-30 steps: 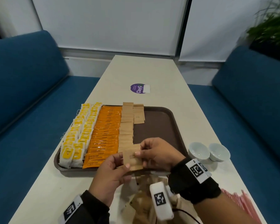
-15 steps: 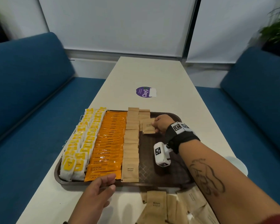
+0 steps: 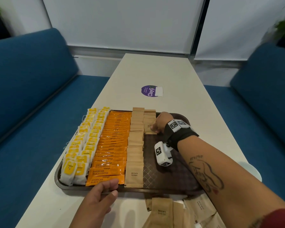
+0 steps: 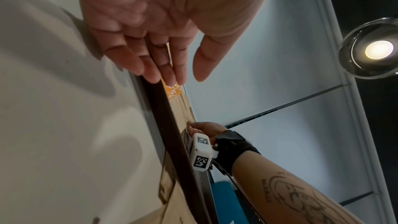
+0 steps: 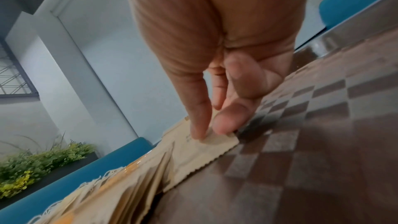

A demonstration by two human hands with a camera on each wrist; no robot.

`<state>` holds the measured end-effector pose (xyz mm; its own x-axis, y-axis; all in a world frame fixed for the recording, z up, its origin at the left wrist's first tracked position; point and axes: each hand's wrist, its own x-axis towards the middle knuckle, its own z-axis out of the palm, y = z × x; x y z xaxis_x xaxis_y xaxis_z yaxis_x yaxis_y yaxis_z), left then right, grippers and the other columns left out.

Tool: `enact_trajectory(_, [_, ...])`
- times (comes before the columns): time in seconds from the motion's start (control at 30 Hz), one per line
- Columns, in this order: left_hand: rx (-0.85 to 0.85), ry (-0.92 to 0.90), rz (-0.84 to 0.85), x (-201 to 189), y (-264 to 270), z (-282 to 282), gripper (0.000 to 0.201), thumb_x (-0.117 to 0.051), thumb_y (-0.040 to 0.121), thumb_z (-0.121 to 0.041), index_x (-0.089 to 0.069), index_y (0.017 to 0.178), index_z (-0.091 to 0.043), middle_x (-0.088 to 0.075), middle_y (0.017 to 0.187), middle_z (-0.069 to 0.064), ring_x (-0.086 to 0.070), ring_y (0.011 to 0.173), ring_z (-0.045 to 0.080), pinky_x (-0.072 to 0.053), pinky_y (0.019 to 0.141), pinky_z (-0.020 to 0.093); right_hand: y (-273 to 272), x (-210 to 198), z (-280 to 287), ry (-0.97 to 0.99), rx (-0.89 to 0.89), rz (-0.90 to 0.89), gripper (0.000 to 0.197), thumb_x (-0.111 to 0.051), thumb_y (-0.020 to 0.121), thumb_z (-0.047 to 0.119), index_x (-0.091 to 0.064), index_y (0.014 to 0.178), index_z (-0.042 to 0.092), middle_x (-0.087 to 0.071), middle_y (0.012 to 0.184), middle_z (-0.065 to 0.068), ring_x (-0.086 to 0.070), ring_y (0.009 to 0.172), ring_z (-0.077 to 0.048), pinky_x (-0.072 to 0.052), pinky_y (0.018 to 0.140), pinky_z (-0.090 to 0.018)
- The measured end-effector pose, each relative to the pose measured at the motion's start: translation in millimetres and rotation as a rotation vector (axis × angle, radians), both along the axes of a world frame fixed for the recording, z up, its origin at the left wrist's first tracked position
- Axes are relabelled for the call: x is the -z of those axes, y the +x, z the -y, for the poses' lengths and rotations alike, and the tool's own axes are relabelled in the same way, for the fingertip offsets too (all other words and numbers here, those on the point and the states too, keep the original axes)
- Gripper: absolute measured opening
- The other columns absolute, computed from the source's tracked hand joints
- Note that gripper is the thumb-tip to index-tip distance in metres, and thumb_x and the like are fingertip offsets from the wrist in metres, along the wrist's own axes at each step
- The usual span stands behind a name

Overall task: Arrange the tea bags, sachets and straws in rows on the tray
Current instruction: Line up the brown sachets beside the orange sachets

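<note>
Nearest, on the white table (image 3: 179,76): a loose heap of brown sugar sachets (image 3: 162,211), just short of the tray's near rim. Left hand (image 3: 97,199) beside that heap, fingers straight and relaxed, fingertips (image 4: 150,71) resting on the near rim of the brown tray (image 3: 171,178), thumb over the nearest orange sachet, nothing gripped. On the tray, left to right: two rows of yellow-tagged tea bags (image 3: 82,145), one row of orange coffee sachets (image 3: 112,145) marked American Black Coffee, one full row of brown sugar sachets (image 3: 135,145) running near to far. Right of these, bare chequered tray floor, crossed by the right forearm. Further back, a short second brown row (image 3: 149,117) begun at the far rim. Right hand (image 3: 160,123) there, thumb and forefinger pinching the nearest sachet of that row (image 5: 200,152), which lies flat and overlaps the one behind. Beyond the tray, a purple round sticker (image 3: 149,91) on the tabletop. Blue benches (image 3: 23,96) on either side.
</note>
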<state>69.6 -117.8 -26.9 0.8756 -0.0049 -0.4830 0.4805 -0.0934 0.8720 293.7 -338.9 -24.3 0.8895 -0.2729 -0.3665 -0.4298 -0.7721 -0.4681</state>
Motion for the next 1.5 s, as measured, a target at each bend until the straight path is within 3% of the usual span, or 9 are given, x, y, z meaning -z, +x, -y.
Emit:
enact_trajectory(0.13, [0.001,0.010,0.007,-0.3,-0.7,0.5,0.023,-0.055,0.090,-0.002,-0.062,0.096,-0.022,-0.063,0.100,-0.006,-0.053,0.081,0.011,-0.041,0.063,0.026,-0.2,-1.2,1.9,0.045,-0.003,0.055,0.048,-0.080,0.070,0.013,-0.057,0.112,0.008,-0.066,0.101,-0.006,-0.066,0.093,-0.024,-0.056,0.084,-0.037])
enact_trajectory(0.37, [0.013,0.015,0.006,-0.8,-1.0,-0.3,0.023,-0.055,0.089,-0.001,-0.062,0.095,-0.022,-0.063,0.100,-0.005,-0.053,0.078,0.013,-0.040,0.061,0.026,5.2,1.0,4.4,0.035,-0.074,0.182,0.048,-0.069,0.081,0.004,-0.056,0.125,0.016,-0.056,0.128,-0.007,-0.055,0.116,-0.025,-0.048,0.097,-0.035])
enact_trajectory(0.63, [0.034,0.050,0.004,0.8,-0.4,-2.7,0.024,-0.056,0.089,-0.004,-0.061,0.097,-0.025,-0.062,0.104,-0.007,-0.052,0.077,0.013,-0.041,0.061,0.025,16.8,-5.0,9.4,0.004,-0.062,0.171,0.015,-0.063,0.088,0.009,-0.068,0.103,0.011,-0.064,0.119,-0.008,-0.059,0.110,-0.025,-0.049,0.096,-0.034])
enact_trajectory(0.73, [0.040,0.066,0.010,-0.3,-0.5,-2.6,0.024,-0.055,0.090,-0.004,-0.060,0.098,-0.026,-0.062,0.103,-0.009,-0.053,0.079,0.013,-0.041,0.062,0.023,21.4,-3.7,8.6,-0.009,-0.061,0.137,0.014,-0.066,0.087,0.011,-0.061,0.074,0.016,-0.066,0.114,-0.008,-0.061,0.107,-0.025,-0.050,0.094,-0.033])
enact_trajectory(0.83, [0.039,0.063,-0.001,-0.8,-0.2,-2.3,0.024,-0.055,0.089,-0.004,-0.061,0.099,-0.026,-0.062,0.103,-0.009,-0.054,0.080,0.013,-0.041,0.062,0.024,23.3,-3.1,5.0,-0.001,-0.037,0.118,0.006,-0.064,0.088,0.015,-0.066,0.089,0.010,-0.066,0.115,-0.008,-0.061,0.107,-0.025,-0.049,0.095,-0.033])
enact_trajectory(0.9, [0.036,0.064,-0.004,-0.8,0.1,-2.4,0.024,-0.056,0.090,-0.004,-0.061,0.100,-0.025,-0.062,0.103,-0.009,-0.054,0.081,0.013,-0.041,0.062,0.024,28.2,0.1,7.3,-0.008,-0.033,0.082,0.014,-0.063,0.087,0.017,-0.065,0.098,0.008,-0.067,0.110,-0.009,-0.063,0.101,-0.024,-0.053,0.088,-0.033])
enact_trajectory(0.97, [0.036,0.064,0.000,-1.3,0.2,-2.3,0.024,-0.055,0.090,-0.005,-0.060,0.099,-0.026,-0.061,0.103,-0.009,-0.055,0.082,0.012,-0.041,0.062,0.023,27.3,-1.0,13.0,0.107,-0.022,0.085,0.004,-0.064,0.086,0.015,-0.060,0.085,0.014,-0.064,0.090,-0.004,-0.062,0.079,-0.017,-0.052,0.063,-0.025])
enact_trajectory(1.03, [0.042,0.063,0.001,-1.5,0.2,-2.2,0.024,-0.055,0.090,-0.005,-0.060,0.097,-0.027,-0.061,0.103,-0.010,-0.055,0.083,0.012,-0.041,0.062,0.023,25.1,-2.4,18.1,0.172,0.000,0.092,0.017,-0.063,0.086,0.013,-0.052,0.075,0.019,-0.055,0.074,0.001,-0.054,0.062,-0.010,-0.041,0.048,-0.018])
enact_trajectory(1.5, [0.043,0.049,-0.011,1.5,1.4,-3.3,0.022,-0.056,0.090,-0.005,-0.061,0.098,-0.025,-0.062,0.104,-0.007,-0.052,0.079,0.015,-0.041,0.063,0.025,13.8,-4.4,24.4,0.315,0.058,0.126,0.015,-0.056,0.086,0.005,-0.052,0.097,0.013,-0.055,0.078,-0.003,-0.057,0.065,-0.015,-0.047,0.051,-0.024])
